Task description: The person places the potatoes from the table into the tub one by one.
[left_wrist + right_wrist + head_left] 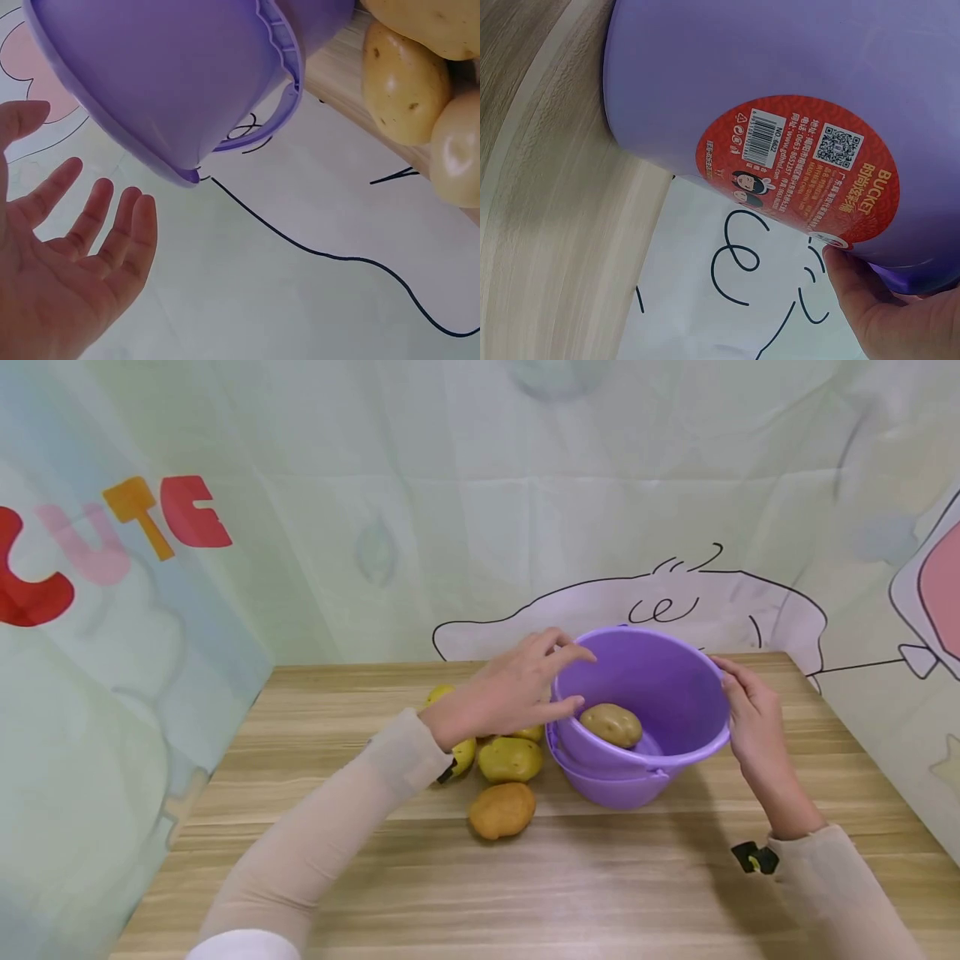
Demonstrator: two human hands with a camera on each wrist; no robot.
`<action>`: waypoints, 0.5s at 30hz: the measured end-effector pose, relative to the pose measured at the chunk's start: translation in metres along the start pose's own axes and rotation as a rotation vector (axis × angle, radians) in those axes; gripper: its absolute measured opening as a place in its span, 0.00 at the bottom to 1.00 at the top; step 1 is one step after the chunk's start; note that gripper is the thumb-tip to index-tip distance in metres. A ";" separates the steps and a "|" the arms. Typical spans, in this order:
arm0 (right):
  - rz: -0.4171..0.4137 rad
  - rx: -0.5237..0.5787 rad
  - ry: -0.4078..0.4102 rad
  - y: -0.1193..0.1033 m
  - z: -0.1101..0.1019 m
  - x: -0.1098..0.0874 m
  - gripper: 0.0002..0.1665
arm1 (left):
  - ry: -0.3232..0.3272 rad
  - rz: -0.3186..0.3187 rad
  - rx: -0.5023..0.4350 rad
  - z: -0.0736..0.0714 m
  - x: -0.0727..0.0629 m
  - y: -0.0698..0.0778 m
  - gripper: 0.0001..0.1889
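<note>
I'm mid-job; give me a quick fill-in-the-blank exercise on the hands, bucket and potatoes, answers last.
The ____ hand grips the purple bucket at its rim.
Inside the bucket, the number of potatoes showing is ____.
In the head view, the loose potatoes on the wood-grain table lie ____ of the bucket.
The bucket's red label bears the large English word ____.

Missing words: right; one; left; BUCKET.

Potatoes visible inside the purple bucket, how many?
1. That potato sits low in the purple bucket, toward its near left side, as the head view shows. More may be hidden behind the near wall.
</note>
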State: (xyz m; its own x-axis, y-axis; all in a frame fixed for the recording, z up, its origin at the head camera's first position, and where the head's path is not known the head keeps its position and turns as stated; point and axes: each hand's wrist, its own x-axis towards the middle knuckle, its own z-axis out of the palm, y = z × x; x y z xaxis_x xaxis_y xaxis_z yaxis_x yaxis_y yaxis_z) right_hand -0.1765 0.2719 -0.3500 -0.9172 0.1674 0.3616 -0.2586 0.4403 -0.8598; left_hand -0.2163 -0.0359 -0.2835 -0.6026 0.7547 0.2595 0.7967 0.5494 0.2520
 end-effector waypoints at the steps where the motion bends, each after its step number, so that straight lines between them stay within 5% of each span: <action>1: 0.000 -0.003 0.000 0.000 0.000 0.000 0.26 | 0.001 -0.005 0.000 0.000 -0.002 -0.001 0.26; 15: 0.019 -0.020 -0.002 -0.001 -0.001 -0.001 0.26 | 0.036 -0.043 0.001 -0.007 -0.020 -0.017 0.26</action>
State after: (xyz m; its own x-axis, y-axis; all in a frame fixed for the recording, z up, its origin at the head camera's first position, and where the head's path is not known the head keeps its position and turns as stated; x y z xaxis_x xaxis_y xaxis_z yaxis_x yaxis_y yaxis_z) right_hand -0.1753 0.2720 -0.3495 -0.9224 0.1740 0.3449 -0.2355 0.4544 -0.8591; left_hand -0.2182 -0.0627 -0.2865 -0.6374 0.7169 0.2823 0.7701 0.5814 0.2623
